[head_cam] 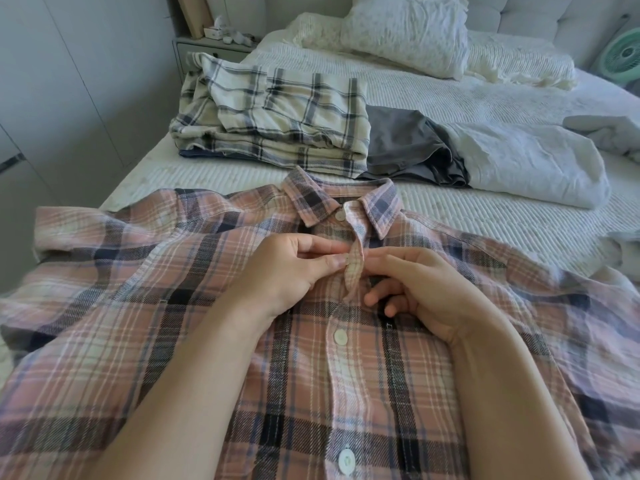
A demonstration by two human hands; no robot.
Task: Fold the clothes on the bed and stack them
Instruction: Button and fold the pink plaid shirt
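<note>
A pink and navy plaid shirt lies spread face up across the near part of the bed, collar away from me. My left hand pinches the button placket just below the collar between thumb and forefinger. My right hand meets it from the right, forefinger against the same raised strip of placket, other fingers curled underneath. Behind the shirt sits a stack of folded cream and navy plaid clothes. A grey garment lies crumpled to its right.
A rolled white duvet lies at the right, pillows at the head of the bed. The white ribbed bedcover shows between shirt and stack. A nightstand and grey wardrobe doors stand at the left. A green fan is far right.
</note>
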